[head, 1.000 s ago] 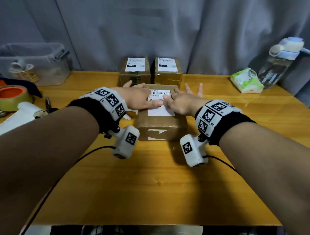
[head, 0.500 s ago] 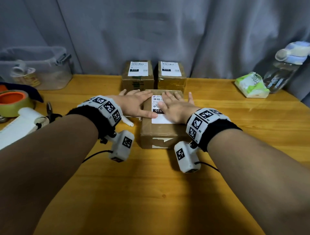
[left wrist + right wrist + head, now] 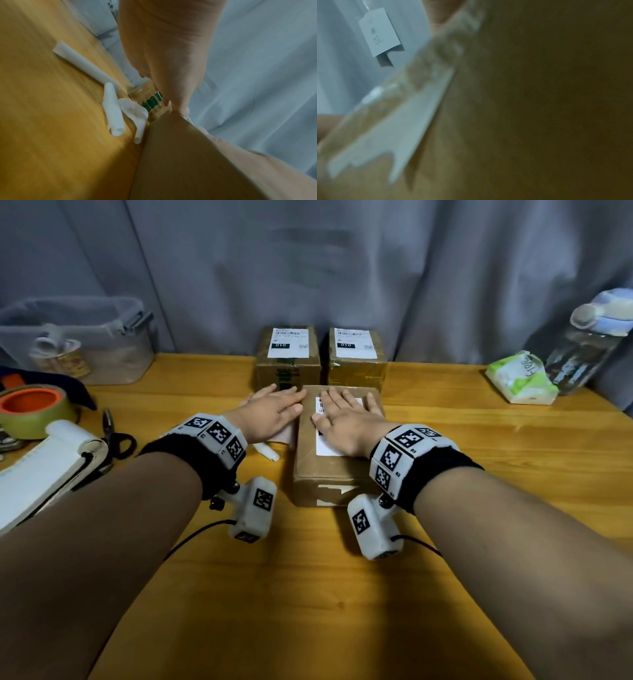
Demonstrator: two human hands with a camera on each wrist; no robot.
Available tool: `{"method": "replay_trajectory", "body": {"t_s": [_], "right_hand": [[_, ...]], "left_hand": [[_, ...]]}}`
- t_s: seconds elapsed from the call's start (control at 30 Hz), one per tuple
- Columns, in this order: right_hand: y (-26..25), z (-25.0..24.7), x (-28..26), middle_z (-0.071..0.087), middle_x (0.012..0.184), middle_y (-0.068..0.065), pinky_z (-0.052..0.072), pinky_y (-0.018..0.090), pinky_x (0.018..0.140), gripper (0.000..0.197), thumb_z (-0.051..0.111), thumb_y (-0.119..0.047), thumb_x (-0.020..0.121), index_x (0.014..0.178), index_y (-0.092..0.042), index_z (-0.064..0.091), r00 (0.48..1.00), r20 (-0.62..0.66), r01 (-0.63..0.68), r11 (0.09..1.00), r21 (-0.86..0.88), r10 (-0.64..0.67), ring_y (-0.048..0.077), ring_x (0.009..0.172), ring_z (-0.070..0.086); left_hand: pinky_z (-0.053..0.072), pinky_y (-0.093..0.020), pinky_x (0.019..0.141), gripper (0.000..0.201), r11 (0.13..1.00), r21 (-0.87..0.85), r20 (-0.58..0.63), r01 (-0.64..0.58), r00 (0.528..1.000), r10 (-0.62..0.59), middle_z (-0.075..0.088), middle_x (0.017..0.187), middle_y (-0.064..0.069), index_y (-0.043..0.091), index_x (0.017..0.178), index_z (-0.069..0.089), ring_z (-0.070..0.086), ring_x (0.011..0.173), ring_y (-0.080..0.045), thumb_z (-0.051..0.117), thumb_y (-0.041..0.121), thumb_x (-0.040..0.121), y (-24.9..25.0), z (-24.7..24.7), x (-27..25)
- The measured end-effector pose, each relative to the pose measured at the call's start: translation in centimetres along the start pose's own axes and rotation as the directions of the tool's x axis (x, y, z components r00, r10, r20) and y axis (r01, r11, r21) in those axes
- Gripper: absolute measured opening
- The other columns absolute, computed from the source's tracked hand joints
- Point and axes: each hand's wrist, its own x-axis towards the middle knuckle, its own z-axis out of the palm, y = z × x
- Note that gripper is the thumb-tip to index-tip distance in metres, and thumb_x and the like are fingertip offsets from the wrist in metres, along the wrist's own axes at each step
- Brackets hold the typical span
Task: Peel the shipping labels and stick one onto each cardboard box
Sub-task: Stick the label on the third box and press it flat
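A brown cardboard box (image 3: 329, 477) lies in the middle of the wooden table with a white shipping label (image 3: 327, 448) on its top. My right hand (image 3: 346, 419) lies flat on that label with straight fingers and covers most of it. My left hand (image 3: 274, 414) rests open at the box's left edge, its fingertips touching the top edge. Behind stand two smaller boxes, the left box (image 3: 287, 368) and the right box (image 3: 356, 368), each with a label on top. Curled white backing strips (image 3: 113, 112) lie on the table beside the box's left side.
At the left are a tape roll (image 3: 34, 409), a label roll (image 3: 51, 463), scissors (image 3: 116, 436) and a clear plastic bin (image 3: 78, 340). A tissue pack (image 3: 520, 378) and a water bottle (image 3: 589, 337) stand at the right. A grey curtain hangs behind the table.
My right hand has slid further onto the label and now covers it. My left hand has drawn back from the label to the box's left edge.
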Motion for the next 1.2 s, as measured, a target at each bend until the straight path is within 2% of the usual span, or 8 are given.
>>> {"method": "replay_trajectory", "body": {"t_s": [0.13,0.3,0.63,0.77,0.83,0.97,1.1,1.2], "right_hand": [[-1.0,0.0,-0.2,-0.01,0.16,-0.002,-0.015,0.047,0.116,0.062,0.008,-0.048,0.099,0.151,-0.018,-0.005,0.998,-0.002,0.061,0.997,-0.056,-0.061,0.016,0.148,-0.01],[-1.1,0.4,-1.2,-0.01,0.16,-0.002,-0.009,0.04,0.119,0.062,0.006,-0.048,0.099,0.151,-0.018,-0.006,0.992,0.012,0.127,0.992,0.008,-0.128,0.012,0.148,-0.009],[2.8,0.3,-1.9,-0.012,0.16,-0.006,-0.016,0.052,0.115,0.063,0.004,-0.053,0.097,0.151,-0.023,-0.006,0.994,-0.013,-0.106,0.994,-0.035,0.105,0.016,0.147,-0.012],[3.0,0.4,-2.5,-0.011,0.16,-0.007,-0.018,0.055,0.114,0.063,0.002,-0.053,0.096,0.151,-0.024,-0.005,0.99,-0.038,-0.14,0.989,-0.056,0.138,0.019,0.148,-0.011],[2.8,0.3,-2.5,-0.011,0.16,-0.007,-0.017,0.056,0.113,0.061,0.003,-0.052,0.097,0.151,-0.025,-0.005,0.989,-0.037,-0.146,0.987,-0.065,0.144,0.021,0.148,-0.011],[2.6,0.3,-2.8,-0.011,0.16,-0.009,-0.018,0.06,0.111,0.061,0.002,-0.052,0.096,0.151,-0.027,-0.005,0.985,-0.024,-0.174,0.982,-0.079,0.173,0.023,0.148,-0.012],[1.9,-0.3,-3.0,-0.008,0.16,-0.006,-0.019,0.061,0.11,0.063,0.003,-0.054,0.096,0.151,-0.025,-0.004,0.978,-0.026,-0.207,0.969,-0.136,0.205,0.023,0.148,-0.012],[-0.2,-0.2,-2.8,-0.01,0.16,-0.007,-0.015,0.058,0.113,0.061,0.006,-0.052,0.097,0.151,-0.026,-0.006,0.998,0.025,-0.056,0.99,-0.13,0.059,0.02,0.148,-0.011]], "left_hand": [[0.008,-0.043,0.12,0.05,1.0,-0.019,-0.016,0.024,1.0,-0.025,0.022,0.156,0.003,0.038,0.147,0.017,0.011,0.147,-0.018,0.023,0.046,0.098,-0.3,0.2,0.6],[0.009,-0.048,0.118,0.05,0.996,0.015,-0.045,0.084,0.995,-0.083,0.027,0.155,0.006,0.039,0.146,0.022,0.012,0.146,-0.023,0.019,0.05,0.097,1.3,-0.4,-0.4],[0.004,-0.053,0.117,0.057,0.951,0.25,-0.009,0.183,0.982,-0.186,0.023,0.156,-0.002,0.032,0.149,0.014,0.009,0.146,-0.026,0.015,0.054,0.096,4.4,-1.2,-2.1],[0.003,-0.046,0.118,0.054,0.928,0.37,-0.135,0.033,0.991,0.019,0.011,0.159,-0.003,0.018,0.146,0.027,0.004,0.147,-0.02,0.025,0.043,0.098,6.4,-0.8,-2.8],[0.003,-0.042,0.12,0.058,0.948,0.304,-0.041,-0.089,0.994,0.106,0.005,0.16,-0.002,0.015,0.149,0.019,0.0,0.148,-0.017,0.025,0.043,0.099,7.2,-0.2,-3.2],[-0.004,-0.046,0.119,0.077,0.972,0.228,0.198,-0.057,0.98,0.011,-0.011,0.159,0.005,0.02,0.151,-0.004,-0.007,0.147,-0.013,0.021,0.062,0.092,6.4,-0.5,-4.1],[-0.005,-0.05,0.118,0.086,0.966,0.254,0.254,-0.04,0.967,-0.027,-0.018,0.157,0.007,0.022,0.149,-0.014,-0.006,0.147,-0.014,0.024,0.068,0.087,5.9,-1.2,-5.1],[-0.003,-0.05,0.118,0.091,0.971,0.236,0.264,-0.045,0.964,-0.019,-0.018,0.158,0.006,0.023,0.148,-0.016,-0.006,0.147,-0.016,0.031,0.069,0.085,5.8,-1.3,-5.5]]}}
